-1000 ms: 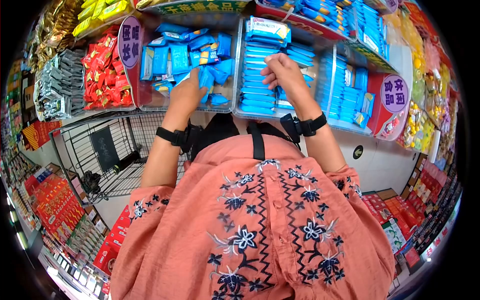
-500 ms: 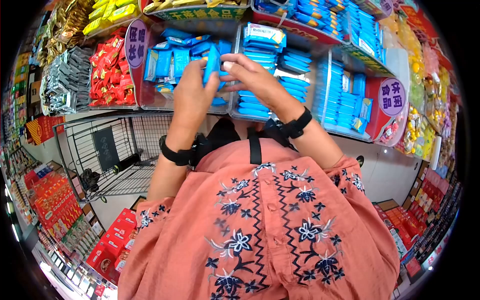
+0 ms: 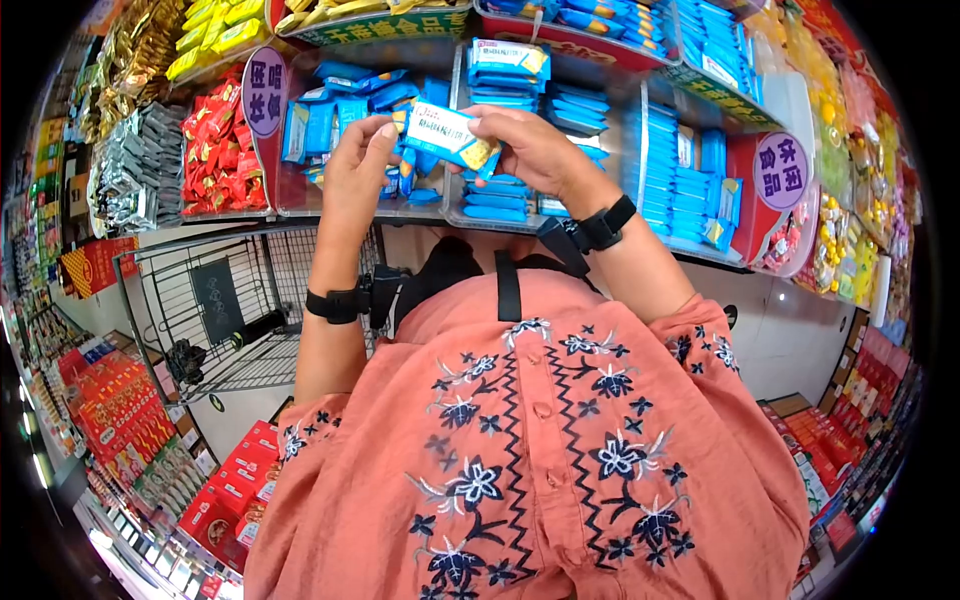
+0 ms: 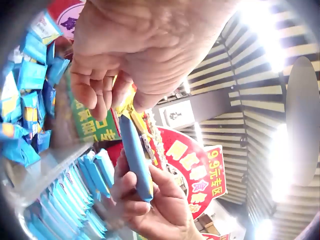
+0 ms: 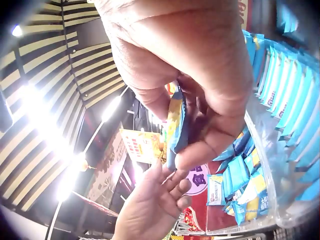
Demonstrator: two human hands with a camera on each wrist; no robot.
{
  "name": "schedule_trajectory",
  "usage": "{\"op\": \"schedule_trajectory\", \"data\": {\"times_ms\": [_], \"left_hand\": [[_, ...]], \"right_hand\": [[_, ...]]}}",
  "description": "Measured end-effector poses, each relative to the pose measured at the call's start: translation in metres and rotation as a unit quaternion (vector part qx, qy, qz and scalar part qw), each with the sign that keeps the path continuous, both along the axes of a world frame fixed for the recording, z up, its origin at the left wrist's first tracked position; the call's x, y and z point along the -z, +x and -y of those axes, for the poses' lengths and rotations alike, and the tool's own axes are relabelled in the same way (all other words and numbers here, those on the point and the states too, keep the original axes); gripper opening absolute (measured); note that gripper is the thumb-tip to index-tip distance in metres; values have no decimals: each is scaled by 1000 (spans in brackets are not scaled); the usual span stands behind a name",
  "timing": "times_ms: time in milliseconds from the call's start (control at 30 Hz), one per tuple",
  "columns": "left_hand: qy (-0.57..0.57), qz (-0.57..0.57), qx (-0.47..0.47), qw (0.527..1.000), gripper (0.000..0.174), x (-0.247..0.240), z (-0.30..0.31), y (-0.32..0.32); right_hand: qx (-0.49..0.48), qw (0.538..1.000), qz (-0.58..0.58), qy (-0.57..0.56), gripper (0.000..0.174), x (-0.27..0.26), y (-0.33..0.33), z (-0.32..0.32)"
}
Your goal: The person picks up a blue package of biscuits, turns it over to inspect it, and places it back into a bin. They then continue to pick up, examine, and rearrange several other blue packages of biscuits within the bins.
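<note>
A flat blue-and-white snack packet is held up over the bins, its printed face showing in the head view. The right hand grips its right end, thumb on the front; in the left wrist view those fingers hold the lower part of the packet. Beside the other end is the left hand, fingers loosely bent. In the right wrist view the left hand has its fingertips close to the packet's lower end; whether they touch it is unclear. Loose blue packets lie behind the left hand.
Stacked blue packets fill the bin below the right hand, with more blue packets farther right. Red packets and silver ones lie left. A wire cart stands below the bins at left.
The packet, upright by the left hand half a second ago, has turned to lie across the view with its face showing. The right hand now grips it; the left hand has moved slightly left.
</note>
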State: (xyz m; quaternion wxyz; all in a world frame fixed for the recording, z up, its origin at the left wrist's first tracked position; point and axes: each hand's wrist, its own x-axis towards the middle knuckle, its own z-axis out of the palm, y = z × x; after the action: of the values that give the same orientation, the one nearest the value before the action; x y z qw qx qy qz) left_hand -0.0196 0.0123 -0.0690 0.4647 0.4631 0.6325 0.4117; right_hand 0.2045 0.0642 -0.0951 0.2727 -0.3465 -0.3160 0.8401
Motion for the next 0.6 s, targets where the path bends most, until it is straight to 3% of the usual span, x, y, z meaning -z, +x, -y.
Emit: {"op": "schedule_trajectory", "data": {"times_ms": [133, 267, 600], "left_hand": [[-56, 102, 11, 993, 39, -6, 2, 10], [-71, 160, 33, 984, 35, -3, 6, 17], [-83, 199, 15, 976, 31, -6, 12, 27]], "right_hand": [[-44, 999, -22, 15, 48, -5, 9, 1], [-35, 999, -9, 19, 38, -12, 14, 7], [-7, 1000, 11, 23, 32, -11, 22, 12]]}}
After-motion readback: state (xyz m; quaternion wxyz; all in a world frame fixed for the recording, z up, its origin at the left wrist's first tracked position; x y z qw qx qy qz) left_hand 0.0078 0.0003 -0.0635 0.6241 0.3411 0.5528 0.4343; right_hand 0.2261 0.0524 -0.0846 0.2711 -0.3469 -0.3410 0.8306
